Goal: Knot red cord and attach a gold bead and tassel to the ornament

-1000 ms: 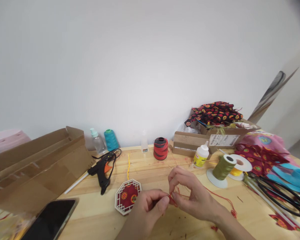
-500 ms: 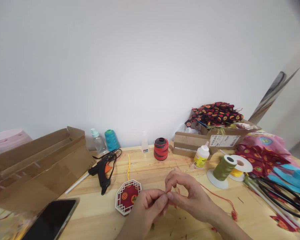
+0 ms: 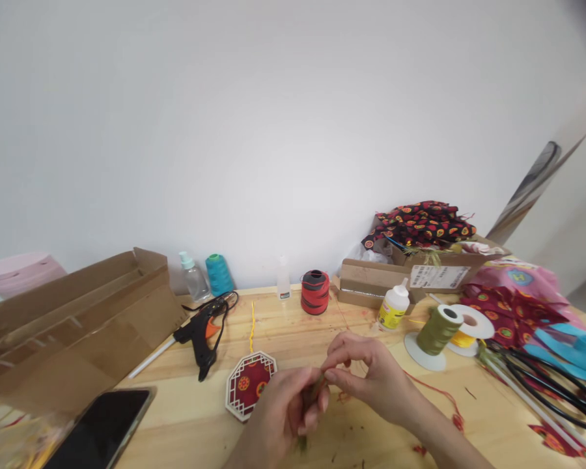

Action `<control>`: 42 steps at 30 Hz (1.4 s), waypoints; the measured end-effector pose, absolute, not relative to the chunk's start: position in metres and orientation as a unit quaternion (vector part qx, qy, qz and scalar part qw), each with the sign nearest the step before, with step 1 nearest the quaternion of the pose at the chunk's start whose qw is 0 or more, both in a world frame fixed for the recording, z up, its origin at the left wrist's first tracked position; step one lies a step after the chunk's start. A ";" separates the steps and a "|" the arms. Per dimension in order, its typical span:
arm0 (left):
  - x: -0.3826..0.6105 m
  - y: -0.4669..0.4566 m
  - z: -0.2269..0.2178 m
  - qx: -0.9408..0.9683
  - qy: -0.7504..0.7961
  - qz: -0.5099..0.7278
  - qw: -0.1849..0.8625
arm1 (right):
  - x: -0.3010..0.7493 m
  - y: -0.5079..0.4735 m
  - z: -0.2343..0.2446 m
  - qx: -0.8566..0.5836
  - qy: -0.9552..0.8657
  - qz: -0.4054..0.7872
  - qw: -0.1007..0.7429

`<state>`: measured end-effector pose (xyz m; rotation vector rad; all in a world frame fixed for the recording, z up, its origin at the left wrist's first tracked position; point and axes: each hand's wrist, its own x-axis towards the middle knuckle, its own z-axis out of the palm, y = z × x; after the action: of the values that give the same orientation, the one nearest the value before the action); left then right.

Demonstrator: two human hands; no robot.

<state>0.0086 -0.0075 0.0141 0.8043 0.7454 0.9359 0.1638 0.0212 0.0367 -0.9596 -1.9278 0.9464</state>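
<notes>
My left hand [image 3: 286,410] and my right hand [image 3: 366,378] meet low in the middle of the wooden table [image 3: 293,339]. Both are closed in a pinch on a thin red thread [image 3: 432,391], which trails off to the right across the table. The left fingers also curl round something greenish that I cannot make out. Just left of my hands lies an octagonal white-framed ornament [image 3: 250,383] with red patterned fabric and a yellow cord.
A black glue gun [image 3: 200,332], a dark phone [image 3: 100,430] and an open cardboard box [image 3: 68,319] sit to the left. A red spool [image 3: 314,291], a glue bottle [image 3: 393,305], a green thread cone [image 3: 437,329], black scissors [image 3: 551,384] and patterned fabric [image 3: 420,225] lie behind and right.
My hands have drawn closer together and a little lower. The left fingers have curled tighter, and the red thread loop between them is smaller.
</notes>
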 end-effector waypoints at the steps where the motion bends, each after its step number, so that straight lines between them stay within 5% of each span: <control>1: 0.009 -0.008 0.015 0.356 0.328 0.429 0.763 | 0.164 0.021 0.037 -0.376 -0.760 0.365 0.385; 42: 0.003 -0.008 0.022 0.579 0.402 0.354 0.614 | 0.167 0.021 0.038 -0.373 -0.759 0.360 0.394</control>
<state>0.0025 -0.0076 0.0225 1.3344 0.9269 0.8162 0.1672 0.0208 0.0376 -0.9449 -1.9258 0.9129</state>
